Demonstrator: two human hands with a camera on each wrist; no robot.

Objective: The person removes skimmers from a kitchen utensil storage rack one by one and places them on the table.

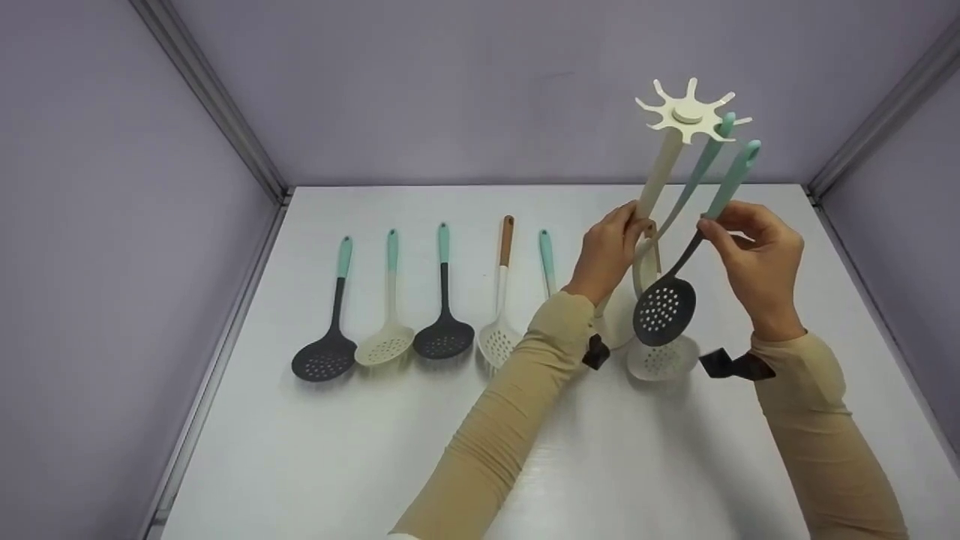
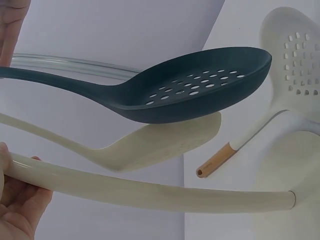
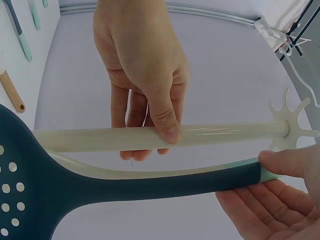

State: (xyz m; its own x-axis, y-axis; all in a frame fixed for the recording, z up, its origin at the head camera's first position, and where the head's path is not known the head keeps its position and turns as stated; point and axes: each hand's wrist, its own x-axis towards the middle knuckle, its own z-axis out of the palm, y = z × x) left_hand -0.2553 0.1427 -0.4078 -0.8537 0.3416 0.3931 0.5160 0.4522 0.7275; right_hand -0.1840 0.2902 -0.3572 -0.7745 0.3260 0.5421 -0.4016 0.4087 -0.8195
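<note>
My left hand (image 1: 609, 251) grips the cream pole (image 1: 661, 169) of a utensil stand, which leans with its star-shaped hook top (image 1: 686, 114) up and its round base (image 2: 280, 175) low. A cream skimmer (image 2: 165, 142) with a mint handle (image 1: 701, 169) is at the hooks; its hole is too small to tell whether a prong passes through. With thumb and fingers, my right hand (image 1: 765, 259) pinches a dark skimmer (image 1: 664, 311) where its mint handle (image 3: 270, 174) meets the dark shaft. The dark skimmer is raised beside the pole, bowl down, handle end just below the hook top.
On the white table (image 1: 315, 465) lies a row of skimmers, among them a dark one (image 1: 326, 361), a cream one (image 1: 386, 346) and a white one with a wooden handle (image 1: 506, 240). Another white skimmer (image 2: 295, 60) lies near the base. Grey walls (image 1: 450, 90) enclose the table.
</note>
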